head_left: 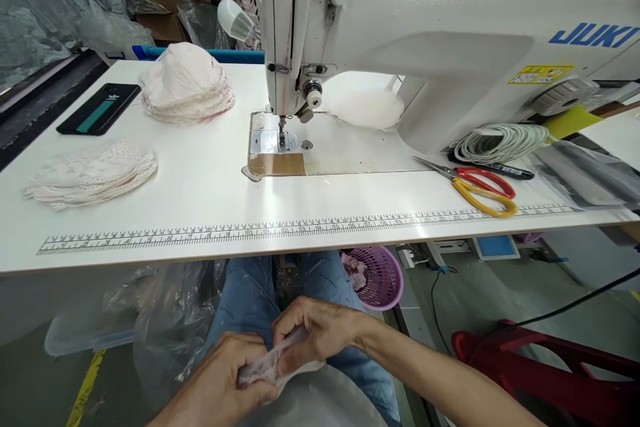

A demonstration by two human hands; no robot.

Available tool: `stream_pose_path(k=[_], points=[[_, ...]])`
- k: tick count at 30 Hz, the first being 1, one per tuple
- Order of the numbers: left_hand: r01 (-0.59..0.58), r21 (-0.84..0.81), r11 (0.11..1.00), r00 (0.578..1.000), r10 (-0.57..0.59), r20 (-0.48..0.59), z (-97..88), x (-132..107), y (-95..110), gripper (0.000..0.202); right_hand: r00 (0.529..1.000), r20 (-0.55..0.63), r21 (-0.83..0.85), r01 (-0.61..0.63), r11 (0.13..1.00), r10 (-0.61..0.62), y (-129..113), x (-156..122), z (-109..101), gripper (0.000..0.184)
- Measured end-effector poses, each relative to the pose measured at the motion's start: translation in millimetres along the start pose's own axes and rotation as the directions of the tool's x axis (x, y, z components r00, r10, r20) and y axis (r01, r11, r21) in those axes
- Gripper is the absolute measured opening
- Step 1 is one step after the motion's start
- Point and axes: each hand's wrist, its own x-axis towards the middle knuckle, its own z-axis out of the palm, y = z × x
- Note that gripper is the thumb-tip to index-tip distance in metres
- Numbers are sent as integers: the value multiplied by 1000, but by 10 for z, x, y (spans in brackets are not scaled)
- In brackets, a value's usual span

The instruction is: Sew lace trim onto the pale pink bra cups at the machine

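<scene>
Over my lap, below the table edge, both hands grip a small piece of thin whitish fabric (270, 365). My left hand (239, 367) pinches its left end, and my right hand (315, 333) pinches the right end with thumb and fingers. The cloth is stretched and folded between them, part of it hidden by my fingers. Ahead on the table stands a white sewing machine (430, 20), its needle and presser foot (282, 133) above the metal plate. To the left lie a stack of white curved fabric pieces (185, 83) and a flatter stack of lace-like pieces (95, 172).
A black phone (99, 109) lies at the table's left. Scissors (475, 187), a coil of cord (500, 141) and a printed ruler (300, 227) are on the right and front. Below are a purple basket (375, 277) and a red stool (545, 367).
</scene>
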Motion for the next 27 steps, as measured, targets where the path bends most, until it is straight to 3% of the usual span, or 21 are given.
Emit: stream_pose_path(k=[3, 9, 14, 18, 22, 27], points=[[57, -66, 996, 998, -56, 16, -88, -25, -14, 29, 999, 10, 45, -48, 998, 48, 4, -12, -76, 32], [272, -158, 949, 962, -269, 42, -231, -119, -132, 21, 980, 198, 26, -14, 1000, 9, -58, -90, -225, 42], [236, -310, 921, 961, -174, 216, -204, -87, -130, 15, 974, 225, 14, -19, 1000, 15, -10, -67, -187, 38], [215, -398, 892, 959, -116, 258, -208, -83, -125, 22, 985, 170, -20, 9, 1000, -5, 0, -56, -158, 36], [235, -409, 882, 960, -144, 240, -243, -116, -149, 24, 990, 137, -20, 24, 1000, -21, -33, -96, -184, 35], [127, -434, 892, 987, -68, 148, -256, -126, -163, 26, 988, 144, -126, 69, 990, -51, 6, -72, -160, 36]])
